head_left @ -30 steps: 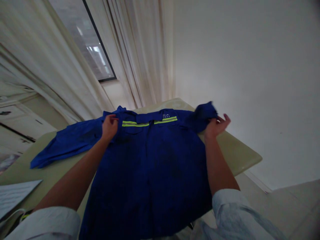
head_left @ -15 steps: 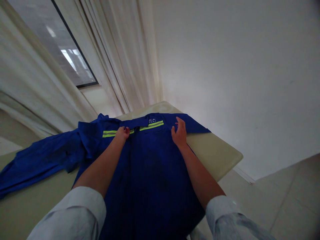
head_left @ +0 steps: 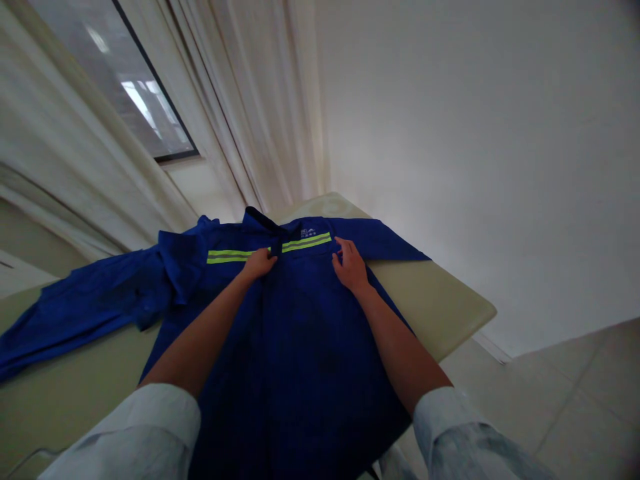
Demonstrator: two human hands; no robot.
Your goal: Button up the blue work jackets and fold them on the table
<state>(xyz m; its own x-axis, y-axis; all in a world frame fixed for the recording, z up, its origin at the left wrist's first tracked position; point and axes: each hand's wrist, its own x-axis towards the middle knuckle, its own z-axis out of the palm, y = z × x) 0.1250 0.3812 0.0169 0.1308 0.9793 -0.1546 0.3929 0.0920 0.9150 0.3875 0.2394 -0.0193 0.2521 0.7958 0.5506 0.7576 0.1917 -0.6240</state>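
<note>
A dark blue work jacket (head_left: 310,333) with a yellow-green reflective stripe across the chest lies spread on the table (head_left: 445,307), front side up. Its collar (head_left: 260,220) stands up at the far edge. My left hand (head_left: 260,263) is closed on the front placket at the stripe, fingers pinching the cloth. My right hand (head_left: 351,263) is over the chest on the right, beside the stripe's end, fingers apart and holding nothing. One sleeve (head_left: 100,300) stretches to the left, bunched near the shoulder; the other sleeve (head_left: 395,240) points right.
Pale curtains (head_left: 240,100) hang by a window (head_left: 155,100) behind the table at left. A white wall (head_left: 475,147) rises behind and to the right. Tiled floor (head_left: 575,393) shows past the table's right corner. A thin cable (head_left: 40,453) lies at lower left.
The collar, folded down before, now stands up. My left hand has moved right to the placket, and my right hand has shifted slightly left over the chest.
</note>
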